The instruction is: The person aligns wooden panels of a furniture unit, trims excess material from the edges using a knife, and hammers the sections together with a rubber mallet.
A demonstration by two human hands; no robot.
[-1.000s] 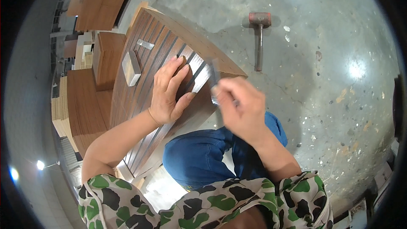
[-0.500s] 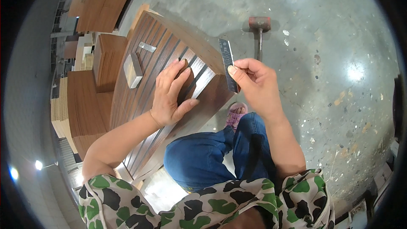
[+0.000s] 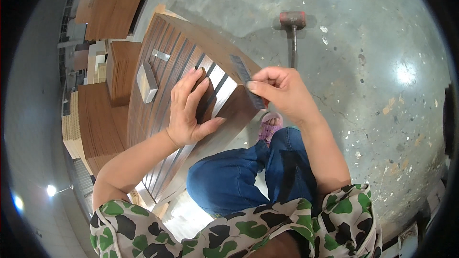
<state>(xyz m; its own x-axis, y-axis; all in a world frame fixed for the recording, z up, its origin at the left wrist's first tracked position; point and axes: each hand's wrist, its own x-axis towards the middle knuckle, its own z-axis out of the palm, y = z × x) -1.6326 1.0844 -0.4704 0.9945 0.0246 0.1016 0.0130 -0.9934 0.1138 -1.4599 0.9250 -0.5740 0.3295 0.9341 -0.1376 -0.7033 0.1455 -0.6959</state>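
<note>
My left hand (image 3: 187, 107) lies with spread fingers on the brown wooden piece (image 3: 165, 36), whose top has dark lengthwise grooves and bright reflections. A dark patch sits beneath its fingers; whether it is only shadow I cannot tell. Between thumb and fingers, my right hand (image 3: 282, 93) pinches a thin dark strip (image 3: 242, 69) with pale print. The strip is slanted across the near right corner of the wood, and its motion blurs it slightly. Farther left on the grooved top rest a grey-white rectangular block (image 3: 147, 82) and a small shiny strip (image 3: 161, 55).
A mallet (image 3: 292, 20) with a dark red head lies on the speckled floor (image 3: 363, 86) beyond my right hand. Stacks of brown boards (image 3: 98, 124) stand at the left. My foot in a pink sandal (image 3: 269, 126) is just below the right hand.
My right hand has brought the dark strip leftward and slightly nearer, onto the wood's corner. The left hand stays spread on the top. The whole view has shifted a little.
</note>
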